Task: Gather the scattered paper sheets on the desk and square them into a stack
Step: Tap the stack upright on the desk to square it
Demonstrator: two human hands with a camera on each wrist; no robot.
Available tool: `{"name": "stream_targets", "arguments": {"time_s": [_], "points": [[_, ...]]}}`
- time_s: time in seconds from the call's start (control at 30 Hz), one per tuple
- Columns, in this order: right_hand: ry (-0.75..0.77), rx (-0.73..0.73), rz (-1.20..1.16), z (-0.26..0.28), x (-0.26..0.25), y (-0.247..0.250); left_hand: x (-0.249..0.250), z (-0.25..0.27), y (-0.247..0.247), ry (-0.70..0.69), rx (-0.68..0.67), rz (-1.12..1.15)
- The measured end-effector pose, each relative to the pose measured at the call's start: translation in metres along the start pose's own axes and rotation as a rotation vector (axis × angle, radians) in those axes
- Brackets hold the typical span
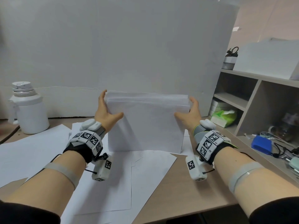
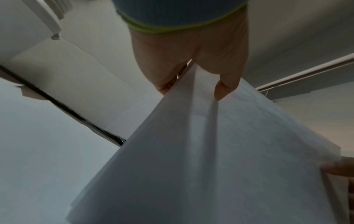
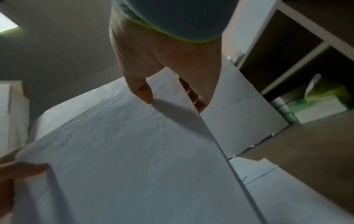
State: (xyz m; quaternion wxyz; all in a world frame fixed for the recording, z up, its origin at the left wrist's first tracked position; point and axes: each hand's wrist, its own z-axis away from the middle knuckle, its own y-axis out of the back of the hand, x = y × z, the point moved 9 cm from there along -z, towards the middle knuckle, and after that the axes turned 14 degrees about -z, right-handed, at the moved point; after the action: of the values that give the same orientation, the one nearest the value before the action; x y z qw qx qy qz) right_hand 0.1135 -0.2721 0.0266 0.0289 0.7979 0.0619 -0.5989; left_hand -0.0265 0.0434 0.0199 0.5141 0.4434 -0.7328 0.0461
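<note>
Both hands, the left hand (image 1: 108,110) and right hand (image 1: 190,112), grip the paper stack (image 1: 145,126) upright on the surface (image 1: 186,191) by its sides.

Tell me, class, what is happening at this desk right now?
A person holds a stack of paper upright on its lower edge, over the desk. The left hand grips one side edge and the right hand the other, thumbs on the near face. The top edges are not yet flush. Loose sheets lie flat on the desk under and around the stack, not gathered. A white bottle stands at the left, shelves at the right.
</note>
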Motion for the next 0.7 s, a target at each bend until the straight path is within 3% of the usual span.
{"name": "stream_targets", "arguments": {"time_s": [0.2,0.3,0.47,0.7], "points": [[0.063,-0.070,0.089,0.003,-0.006,-0.002,0.016,0.005,0.010,-0.161,0.127,-0.053],[0.127,-0.119,0.133,0.008,-0.016,-0.006,0.023,0.006,0.010,-0.216,0.127,-0.116],[0.201,-0.113,0.261,0.009,-0.025,-0.008,0.027,0.006,0.009,-0.177,0.126,-0.250],[0.139,-0.038,0.227,0.013,-0.018,0.000,0.022,0.007,0.013,-0.151,0.151,-0.242]]}}
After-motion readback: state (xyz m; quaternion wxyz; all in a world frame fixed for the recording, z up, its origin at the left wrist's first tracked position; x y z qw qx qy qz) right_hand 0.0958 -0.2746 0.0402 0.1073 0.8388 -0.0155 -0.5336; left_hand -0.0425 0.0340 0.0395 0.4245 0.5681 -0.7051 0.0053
